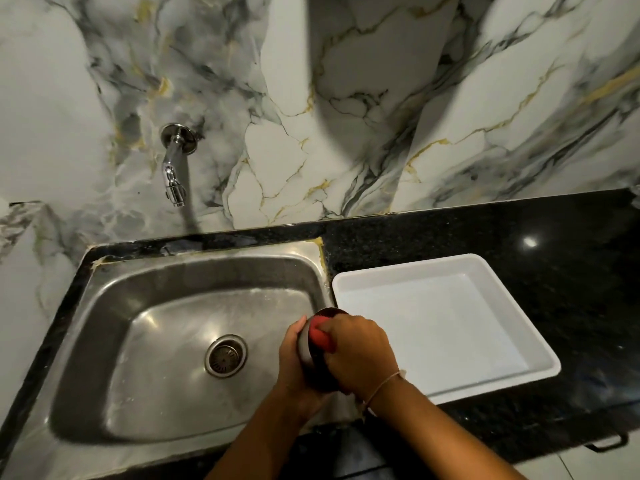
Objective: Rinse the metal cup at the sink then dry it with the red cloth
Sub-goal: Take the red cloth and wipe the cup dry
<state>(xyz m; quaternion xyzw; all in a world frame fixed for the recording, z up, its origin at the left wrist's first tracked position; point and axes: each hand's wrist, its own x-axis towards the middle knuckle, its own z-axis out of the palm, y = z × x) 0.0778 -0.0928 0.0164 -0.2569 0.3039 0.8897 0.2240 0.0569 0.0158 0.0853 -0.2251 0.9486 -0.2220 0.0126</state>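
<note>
The metal cup (pixel 309 355) is held over the right edge of the steel sink (pixel 104 306), mostly hidden between my hands. My left hand (pixel 292 362) wraps around its left side from below. My right hand (pixel 360 355) presses the red cloth (pixel 320 336) against the cup, near its rim; only a small red patch of cloth shows between my fingers. The cup's dark rim peeks out above my right hand.
A chrome tap (pixel 175 168) juts from the marble wall above the sink, with no water running. The sink drain (pixel 225 355) lies left of my hands. A white rectangular tray (pixel 519 344) rests on the black granite counter (pixel 554 237) to the right.
</note>
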